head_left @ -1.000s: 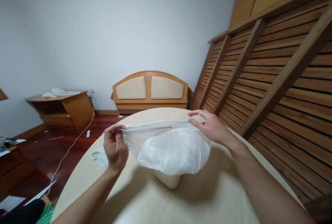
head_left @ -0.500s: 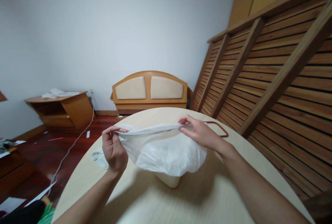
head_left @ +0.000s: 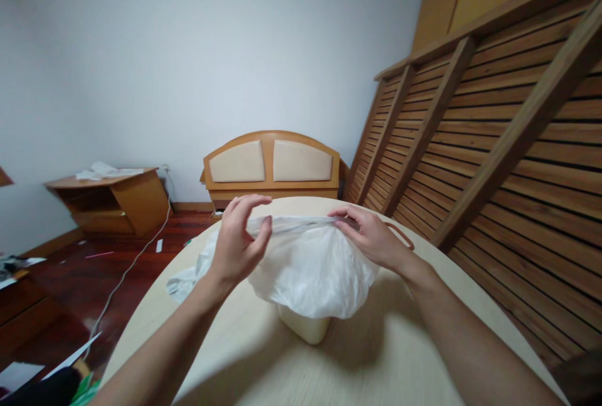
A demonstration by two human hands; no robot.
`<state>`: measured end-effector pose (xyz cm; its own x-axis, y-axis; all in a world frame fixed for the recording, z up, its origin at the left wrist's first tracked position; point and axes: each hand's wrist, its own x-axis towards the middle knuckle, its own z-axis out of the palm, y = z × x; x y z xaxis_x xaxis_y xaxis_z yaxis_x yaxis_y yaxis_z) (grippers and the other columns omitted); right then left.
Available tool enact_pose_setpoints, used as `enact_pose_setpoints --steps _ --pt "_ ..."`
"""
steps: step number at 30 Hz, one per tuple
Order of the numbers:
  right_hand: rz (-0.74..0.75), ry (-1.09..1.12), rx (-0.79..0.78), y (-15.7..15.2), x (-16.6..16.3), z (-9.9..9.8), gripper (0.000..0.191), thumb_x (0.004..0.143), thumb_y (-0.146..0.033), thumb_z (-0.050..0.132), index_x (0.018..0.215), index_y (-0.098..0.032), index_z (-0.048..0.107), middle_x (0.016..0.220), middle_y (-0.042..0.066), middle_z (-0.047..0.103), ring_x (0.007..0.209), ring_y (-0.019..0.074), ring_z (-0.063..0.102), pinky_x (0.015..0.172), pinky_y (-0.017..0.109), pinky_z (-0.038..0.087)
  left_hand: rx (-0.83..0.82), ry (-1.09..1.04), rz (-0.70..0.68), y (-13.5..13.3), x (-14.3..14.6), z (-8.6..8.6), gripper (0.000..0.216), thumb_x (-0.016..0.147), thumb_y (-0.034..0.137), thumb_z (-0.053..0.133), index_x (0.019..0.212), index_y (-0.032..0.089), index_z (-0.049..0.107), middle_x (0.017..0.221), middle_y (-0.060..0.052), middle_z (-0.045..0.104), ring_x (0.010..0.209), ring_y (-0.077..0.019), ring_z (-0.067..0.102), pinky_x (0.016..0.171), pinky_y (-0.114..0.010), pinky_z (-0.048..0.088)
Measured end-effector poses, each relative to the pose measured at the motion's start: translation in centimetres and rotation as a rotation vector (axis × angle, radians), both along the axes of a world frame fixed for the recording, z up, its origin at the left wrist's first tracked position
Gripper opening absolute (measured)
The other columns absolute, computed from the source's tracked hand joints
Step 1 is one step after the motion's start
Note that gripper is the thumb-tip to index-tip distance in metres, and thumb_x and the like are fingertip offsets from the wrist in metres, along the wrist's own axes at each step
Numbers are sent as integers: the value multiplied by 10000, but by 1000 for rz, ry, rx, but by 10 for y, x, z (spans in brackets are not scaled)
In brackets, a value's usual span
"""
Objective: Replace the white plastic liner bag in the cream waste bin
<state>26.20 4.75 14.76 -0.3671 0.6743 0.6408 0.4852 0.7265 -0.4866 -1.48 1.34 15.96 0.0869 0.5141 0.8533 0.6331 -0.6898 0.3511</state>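
A thin white plastic bag (head_left: 310,274) hangs above a round pale wooden table (head_left: 376,362), held up by its rim. My right hand (head_left: 369,240) pinches the bag's top edge on the right. My left hand (head_left: 239,243) is at the left part of the rim, fingers curled apart, thumb and fingertips around the edge. Under the bag stands a small cream container (head_left: 305,327), mostly covered by the plastic. A loose corner of the bag (head_left: 181,283) trails to the left over the table.
A reddish cord loop (head_left: 404,240) lies on the table behind my right hand. A wooden headboard (head_left: 271,164) leans against the far wall. A slatted wooden frame (head_left: 493,130) stands on the right. A low wooden desk (head_left: 110,199) and a white cable (head_left: 126,271) occupy the left floor.
My left hand has let go of the far left edge and moved right along the rim, its fingers now spread. The bag's mouth is narrower; my right hand has barely moved.
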Motion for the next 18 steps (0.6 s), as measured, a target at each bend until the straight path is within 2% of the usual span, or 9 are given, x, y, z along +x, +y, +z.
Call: enact_pose_setpoints --steps 3,6,9,11,15,18 --pt "6 22 -21 -1 0 1 151 979 -281 569 1067 -216 672 1041 47 732 967 193 677 883 318 503 -46 343 -46 -6 22 21 214 892 229 643 1106 230 653 1138 -54 731 1097 -251 636 1043 -457 428" --pt "6 34 -24 -2 0 2 163 982 -300 573 1082 -218 673 1039 45 731 965 191 675 881 313 504 -130 490 -43 1 34 21 261 870 235 707 1126 248 657 1154 -43 743 1090 -266 656 1018 -466 446" --pt "9 18 -25 -4 1 6 165 981 -292 571 1082 -211 673 1050 50 731 984 194 673 898 315 503 -179 511 16 12 35 13 301 861 196 716 1152 245 658 1147 -55 751 1056 -272 684 994 -455 469" --pt "7 -1 -28 -6 1 8 162 980 -288 571 1075 -210 677 1056 51 732 997 195 671 909 319 501 -217 513 26 18 32 9 312 860 187 714 1163 241 659 1127 -61 757 1015 -269 702 920 -406 508" --pt "-18 -44 -34 -12 0 12 173 986 -297 555 1068 -213 683 1062 52 736 1009 200 672 912 328 499 -258 507 24 21 27 11 143 910 197 657 1038 238 704 1028 -53 774 945 -257 720 809 -341 514" --pt "-52 -89 -39 -18 -3 17 202 963 -321 590 1117 -220 673 1108 54 732 1016 208 674 901 332 500 -279 416 54 19 26 14 103 919 193 639 979 229 714 980 -51 781 890 -249 725 743 -316 494"
